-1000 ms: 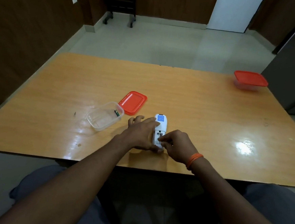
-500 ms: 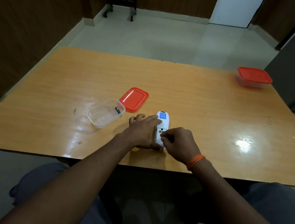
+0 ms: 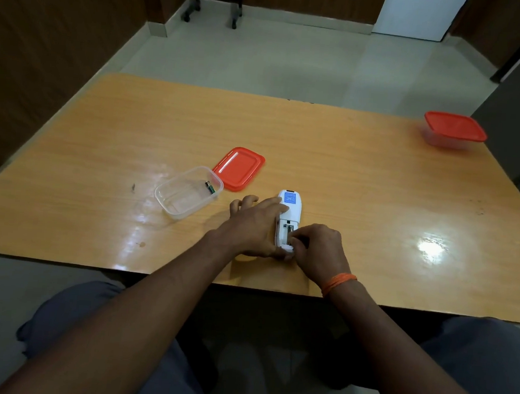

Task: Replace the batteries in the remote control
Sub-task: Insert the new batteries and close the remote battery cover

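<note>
Dim, wide-angle-warped view; overhead glare on glossy table point(image 3: 377, 187).

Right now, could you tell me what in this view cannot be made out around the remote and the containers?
- Head view: the remote near end and part of its open battery bay, hidden by the right hand; whether a battery is seated there is unclear.
- The remote's left edge, covered by the left hand.
- The battery in the clear container: markings too small.
- The lidded container: contents indiscernible.
</note>
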